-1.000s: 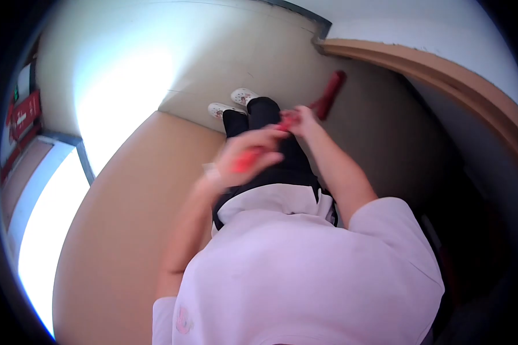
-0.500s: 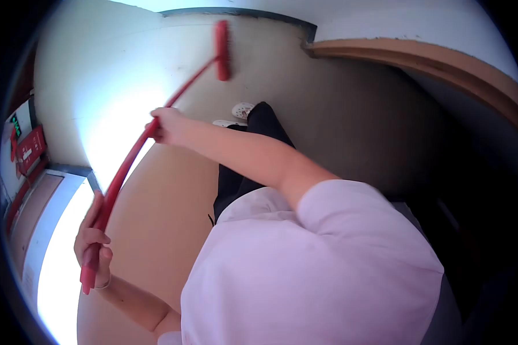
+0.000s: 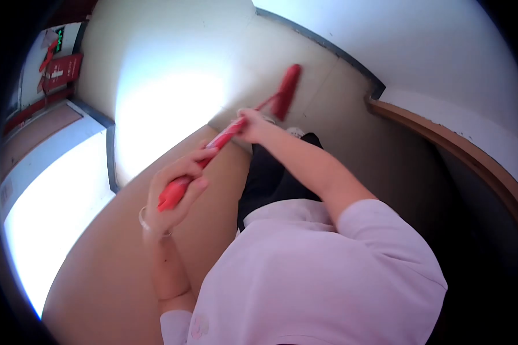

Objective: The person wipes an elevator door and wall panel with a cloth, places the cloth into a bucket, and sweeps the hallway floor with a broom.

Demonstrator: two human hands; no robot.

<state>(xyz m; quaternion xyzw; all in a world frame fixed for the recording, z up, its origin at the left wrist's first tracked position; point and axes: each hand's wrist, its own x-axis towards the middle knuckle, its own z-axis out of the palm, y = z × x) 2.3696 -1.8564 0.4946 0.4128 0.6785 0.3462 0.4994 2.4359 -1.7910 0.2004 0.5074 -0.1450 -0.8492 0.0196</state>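
A red broom crosses the middle of the view at a slant, its slightly blurred head (image 3: 286,92) on the pale floor beyond the feet. My left hand (image 3: 181,187), with a bracelet at the wrist, is wrapped round the handle (image 3: 224,136) close to its near end. Farther along, my right hand (image 3: 251,125) grips the same handle nearer the broom head. White shoes (image 3: 295,131) show partly behind the right forearm and the dark trousers.
A tan surface (image 3: 126,247) lies left of my body. A white wall (image 3: 443,75) with a brown ledge (image 3: 443,144) runs along the right. At the far left are a red box (image 3: 63,72) and a green lit sign (image 3: 59,39). Bright light falls on the floor.
The broom head has moved right and nearer the feet since half a second ago. Both hands have shifted right on screen, the left also upward, still round the handle. The view has turned somewhat.
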